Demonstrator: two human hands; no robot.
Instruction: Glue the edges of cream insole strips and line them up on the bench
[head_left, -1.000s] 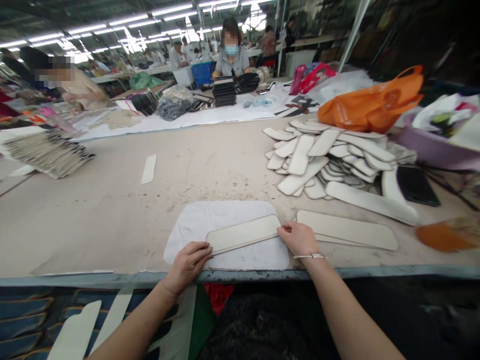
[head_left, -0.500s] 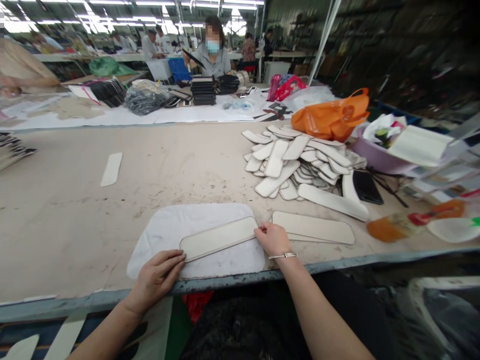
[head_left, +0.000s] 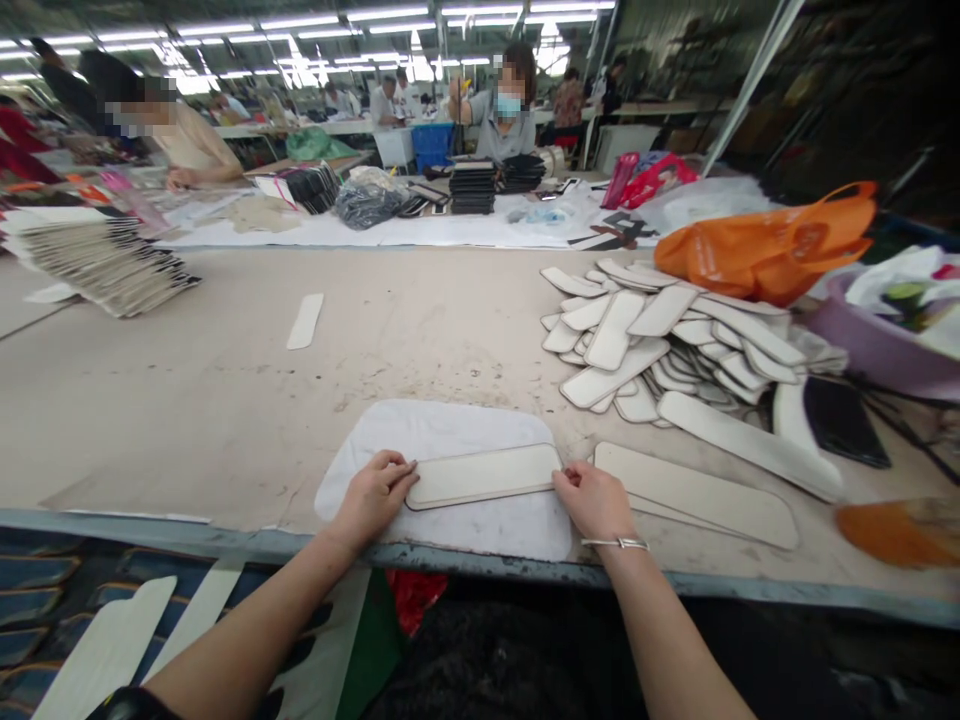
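A long cream strip point(head_left: 484, 476) with a dark edge lies over a white cloth-like sheet point(head_left: 450, 535) at the table's front edge. Fingers and thumb of my left hand point(head_left: 375, 495) pinch its left end. At its right end, my right hand point(head_left: 596, 498) also pinches it; a bracelet circles that wrist. Just right of my right hand lie two overlapping cream strips point(head_left: 697, 490). Beyond them is a heap of shorter cream pieces point(head_left: 615, 330).
An orange bag point(head_left: 765, 250) and a purple basin point(head_left: 877, 335) stand at the right. A fanned stack of cream pieces point(head_left: 112, 260) is at the left, one small piece point(head_left: 305, 321) farther in. A masked person point(head_left: 495, 125) works across the table.
The view has turned left, so things sit farther right. The held strip is now more level, and my left hand has risen relative to the sheet. Both hands still hold it.
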